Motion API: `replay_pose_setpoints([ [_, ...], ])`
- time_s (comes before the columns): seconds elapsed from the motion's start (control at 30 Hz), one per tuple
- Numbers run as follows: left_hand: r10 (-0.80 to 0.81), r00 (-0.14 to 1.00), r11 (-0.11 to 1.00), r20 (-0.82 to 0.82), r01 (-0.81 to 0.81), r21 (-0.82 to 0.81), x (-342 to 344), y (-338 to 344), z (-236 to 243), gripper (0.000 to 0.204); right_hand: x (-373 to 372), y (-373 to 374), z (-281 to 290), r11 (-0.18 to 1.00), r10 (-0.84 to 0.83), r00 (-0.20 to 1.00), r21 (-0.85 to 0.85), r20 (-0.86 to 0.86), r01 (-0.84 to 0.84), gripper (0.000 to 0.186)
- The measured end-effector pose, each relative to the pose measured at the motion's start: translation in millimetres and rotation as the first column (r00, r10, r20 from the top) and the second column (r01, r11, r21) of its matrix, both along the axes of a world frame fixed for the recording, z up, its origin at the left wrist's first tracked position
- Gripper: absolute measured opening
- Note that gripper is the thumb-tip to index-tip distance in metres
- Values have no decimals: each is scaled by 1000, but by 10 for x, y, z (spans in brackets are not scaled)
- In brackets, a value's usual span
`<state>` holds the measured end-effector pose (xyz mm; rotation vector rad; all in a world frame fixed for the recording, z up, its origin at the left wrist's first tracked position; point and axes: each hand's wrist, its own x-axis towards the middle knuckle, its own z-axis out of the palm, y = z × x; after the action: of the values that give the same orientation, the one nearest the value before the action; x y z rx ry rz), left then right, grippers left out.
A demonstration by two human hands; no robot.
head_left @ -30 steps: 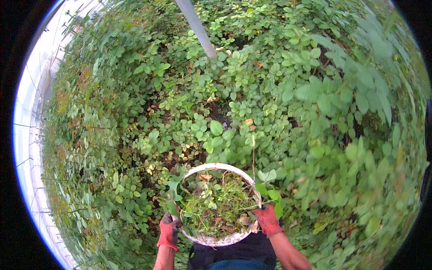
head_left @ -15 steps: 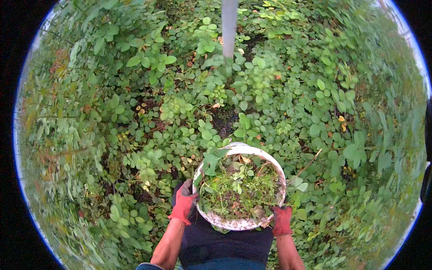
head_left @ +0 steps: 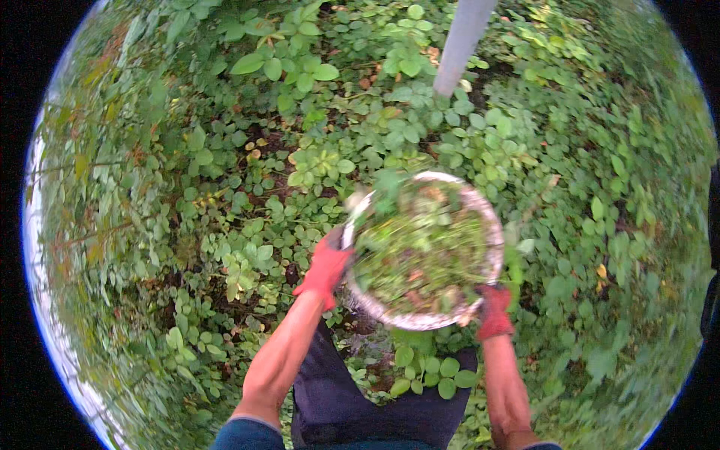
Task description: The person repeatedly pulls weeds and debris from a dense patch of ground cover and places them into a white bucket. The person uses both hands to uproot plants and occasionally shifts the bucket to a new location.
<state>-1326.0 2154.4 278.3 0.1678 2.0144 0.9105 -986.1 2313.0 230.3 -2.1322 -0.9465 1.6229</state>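
Observation:
Out in front of my legs I hold a round white tub with a dirt-streaked rim. Pulled weeds, green leaves and some brown bits fill it almost to the top, blurred by motion. My left hand, in a red glove with dark fingers, grips the tub's left side. Gripping the lower right of the rim is my right hand, gloved the same way. The fingertips of both hands are partly hidden at the tub.
Dense leafy ground cover spreads on every side. A grey pole rises from the plants ahead, right of centre. Low leaves stand between my dark-trousered legs. Yellowed leaves show at the right.
The tub has moved forward, away from my body, and a little to the right, with both arms stretched further out. The view has shifted, so the pole now appears further right and tilted.

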Motion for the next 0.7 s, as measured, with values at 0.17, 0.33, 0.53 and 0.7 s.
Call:
replay_pose_setpoints([
  [0.17,-137,964,931,-228,204,302,138,1734,-596,42,385,1325,-512,983,-123,959,101,-256,154,27],
  [0.33,-100,987,891,-125,145,431,637,2350,-782,56,151,2260,-980,920,-348,876,56,-332,387,24],
  [0.53,-144,960,985,-240,115,-131,146,343,-1813,53,-488,2603,-2497,868,-386,844,163,-373,469,28],
  [0.7,226,862,965,-454,-263,-19,-1436,-708,-2056,35,-502,2535,-2301,951,-110,957,250,-270,180,31],
])
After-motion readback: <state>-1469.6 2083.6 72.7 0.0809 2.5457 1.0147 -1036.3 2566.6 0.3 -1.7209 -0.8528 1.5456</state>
